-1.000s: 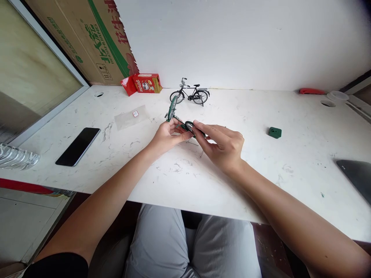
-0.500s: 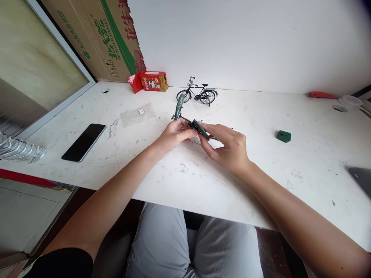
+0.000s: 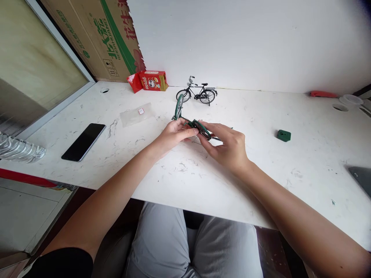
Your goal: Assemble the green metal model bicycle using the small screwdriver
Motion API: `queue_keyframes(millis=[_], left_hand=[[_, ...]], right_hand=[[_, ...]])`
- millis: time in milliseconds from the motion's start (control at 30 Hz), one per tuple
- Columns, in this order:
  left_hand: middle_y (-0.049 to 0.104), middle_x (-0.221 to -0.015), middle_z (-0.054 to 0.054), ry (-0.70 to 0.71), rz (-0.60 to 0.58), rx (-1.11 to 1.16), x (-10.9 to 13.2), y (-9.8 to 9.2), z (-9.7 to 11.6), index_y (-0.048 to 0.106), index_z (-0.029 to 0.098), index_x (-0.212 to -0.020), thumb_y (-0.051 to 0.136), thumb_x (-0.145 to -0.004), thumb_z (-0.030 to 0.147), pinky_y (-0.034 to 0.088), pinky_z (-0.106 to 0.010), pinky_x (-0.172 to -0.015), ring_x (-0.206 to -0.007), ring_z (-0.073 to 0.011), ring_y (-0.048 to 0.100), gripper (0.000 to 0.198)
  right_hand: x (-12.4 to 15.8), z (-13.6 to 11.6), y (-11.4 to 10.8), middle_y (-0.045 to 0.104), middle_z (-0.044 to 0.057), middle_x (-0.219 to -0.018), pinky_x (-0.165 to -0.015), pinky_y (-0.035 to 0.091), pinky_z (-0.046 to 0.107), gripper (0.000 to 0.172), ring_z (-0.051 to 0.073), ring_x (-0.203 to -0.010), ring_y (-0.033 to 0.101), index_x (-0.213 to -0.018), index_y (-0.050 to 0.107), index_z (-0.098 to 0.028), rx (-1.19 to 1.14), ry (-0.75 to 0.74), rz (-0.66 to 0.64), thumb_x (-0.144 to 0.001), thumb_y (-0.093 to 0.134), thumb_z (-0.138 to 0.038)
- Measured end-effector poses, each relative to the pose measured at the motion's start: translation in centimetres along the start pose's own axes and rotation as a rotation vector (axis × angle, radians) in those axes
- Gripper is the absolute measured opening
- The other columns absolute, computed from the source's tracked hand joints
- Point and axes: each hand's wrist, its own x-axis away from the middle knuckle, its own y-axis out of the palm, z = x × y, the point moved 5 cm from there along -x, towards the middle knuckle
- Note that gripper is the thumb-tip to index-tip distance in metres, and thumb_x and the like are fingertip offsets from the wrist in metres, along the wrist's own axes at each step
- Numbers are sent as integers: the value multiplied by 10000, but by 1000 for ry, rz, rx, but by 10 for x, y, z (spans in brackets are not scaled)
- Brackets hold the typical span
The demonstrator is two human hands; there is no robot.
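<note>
A small green model bicycle (image 3: 180, 112) is held just above the white marble table (image 3: 261, 170), near its middle. My left hand (image 3: 173, 135) pinches its frame from the left, fingers closed. My right hand (image 3: 228, 146) grips the rear wheel (image 3: 202, 129) from the right, fingers wrapped on it. The front wheel sticks up beyond my left hand. A finished black model bicycle (image 3: 197, 92) stands upright farther back by the wall.
A black phone (image 3: 84, 141) lies at the left. A clear plastic bag (image 3: 135, 115) and a red box (image 3: 152, 80) are behind it, cardboard leaning at the wall. A small green part (image 3: 283, 135) lies at the right. A dark object (image 3: 362, 175) sits at the right edge.
The view shifted slightly a second ago. Both hands have stayed on the green bicycle, with the right fingers turning the rear wheel a little.
</note>
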Motion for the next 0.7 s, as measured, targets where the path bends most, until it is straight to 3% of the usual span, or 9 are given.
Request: queue_keyframes(millis=[333,700], left_hand=[[759,-1145,-93,-4,-20,29,1,4,0,675,184,-1067,895,-826,344,536,-476,-1027,-1142,-275,718,363],[791,-1067,-74,29,41,76,-4,-1,-3,722,170,-984,932,-795,343,478,-486,-1173,-1123,-239,740,330]], right_hand=[[0,-4,3,851,48,-1054,-810,668,347,303,203,-876,801,-1267,778,-246,66,27,11,-1010,631,-180],[0,1,3,847,39,-1030,-819,666,352,313,205,-840,785,-1287,773,-268,13,92,-31,-1004,643,-235]])
